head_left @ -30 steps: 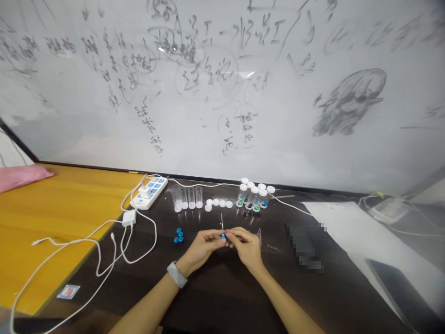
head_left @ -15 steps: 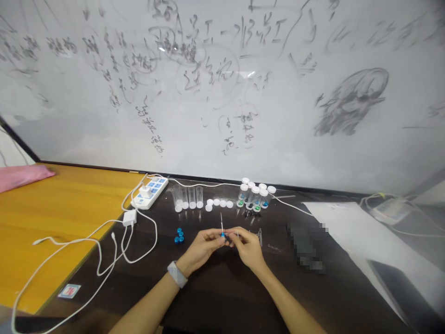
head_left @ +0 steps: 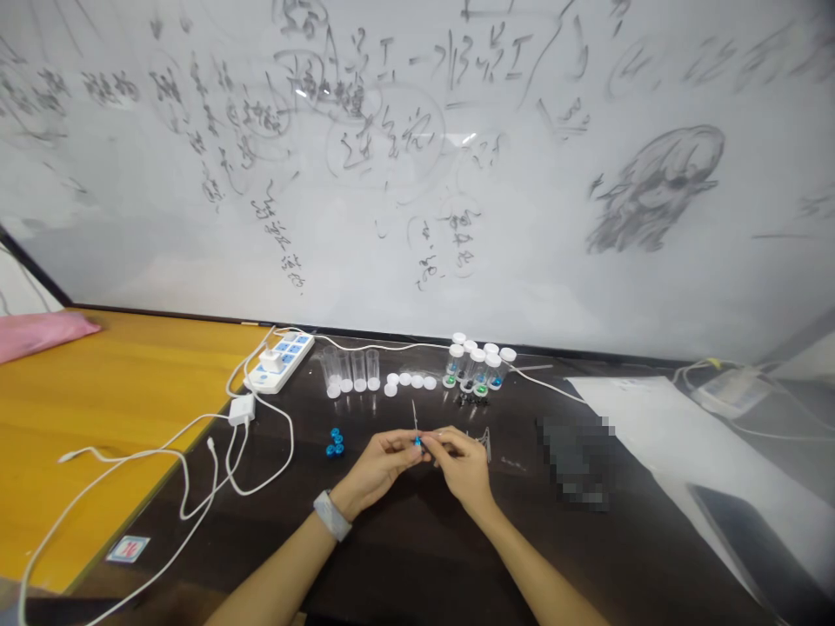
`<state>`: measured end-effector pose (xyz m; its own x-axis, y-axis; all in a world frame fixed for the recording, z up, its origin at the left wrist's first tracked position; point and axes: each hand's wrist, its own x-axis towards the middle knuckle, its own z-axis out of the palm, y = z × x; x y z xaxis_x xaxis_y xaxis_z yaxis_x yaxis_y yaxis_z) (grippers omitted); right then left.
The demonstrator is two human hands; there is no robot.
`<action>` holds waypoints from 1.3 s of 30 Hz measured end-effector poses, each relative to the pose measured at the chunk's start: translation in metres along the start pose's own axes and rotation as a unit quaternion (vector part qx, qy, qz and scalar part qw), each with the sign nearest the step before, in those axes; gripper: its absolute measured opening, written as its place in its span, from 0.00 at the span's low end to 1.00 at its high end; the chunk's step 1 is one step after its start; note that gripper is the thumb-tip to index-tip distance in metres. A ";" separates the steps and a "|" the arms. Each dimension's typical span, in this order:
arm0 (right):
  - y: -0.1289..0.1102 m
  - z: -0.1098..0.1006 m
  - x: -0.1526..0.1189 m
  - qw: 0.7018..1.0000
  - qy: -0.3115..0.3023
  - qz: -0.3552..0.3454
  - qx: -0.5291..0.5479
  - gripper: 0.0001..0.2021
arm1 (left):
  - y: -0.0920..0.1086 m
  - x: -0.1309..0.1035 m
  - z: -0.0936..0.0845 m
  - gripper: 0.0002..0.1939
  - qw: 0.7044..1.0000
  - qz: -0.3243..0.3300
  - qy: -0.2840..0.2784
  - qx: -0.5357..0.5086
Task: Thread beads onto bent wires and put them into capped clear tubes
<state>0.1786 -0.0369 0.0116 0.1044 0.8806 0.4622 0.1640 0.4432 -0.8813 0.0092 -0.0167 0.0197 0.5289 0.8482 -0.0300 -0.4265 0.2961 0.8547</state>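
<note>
My left hand (head_left: 386, 459) pinches a small shiny blue part (head_left: 417, 442) between thumb and fingertips. A thin metal rod (head_left: 415, 417) stands nearly upright from it. My right hand (head_left: 462, 461) is closed against the same part, thumb and fingers pressed together; what they grip is hidden. To the left of my hands lie several loose blue wheel-like parts (head_left: 335, 445). Just behind my right hand are some thin metal pins (head_left: 486, 442), partly covered by it. A cluster of small black pieces (head_left: 470, 400) lies farther back.
Clear tubes (head_left: 360, 365) stand at the back, beside several white caps (head_left: 410, 381). Filled capped vials (head_left: 479, 365) stand to their right. A white power strip (head_left: 280, 363) with cables (head_left: 261, 491) occupies the left. Paper (head_left: 626, 391) and a dark flat device (head_left: 750, 539) lie right.
My right fingers have closed in on the blue part, and the thin light piece seen at them earlier is now hidden. My left hand stays nearly still.
</note>
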 end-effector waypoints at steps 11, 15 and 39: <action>-0.003 0.008 -0.003 0.999 0.040 0.023 -0.008 0.13 | -0.002 0.001 0.002 0.18 0.999 0.022 0.020 0.025; -0.001 0.009 0.000 0.996 0.031 0.081 0.007 0.14 | 0.002 0.001 0.004 0.17 0.997 0.039 0.027 0.055; -0.003 -0.026 0.011 0.962 -0.041 -0.136 -0.235 0.11 | 0.002 0.002 0.000 0.20 0.995 0.036 0.076 0.061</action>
<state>0.2045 -0.0326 0.0219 -0.0795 0.7618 0.6429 0.6008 0.5513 -0.5790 0.0093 -0.0142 0.0215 0.3802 0.9242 -0.0369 -0.3610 0.1850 0.9140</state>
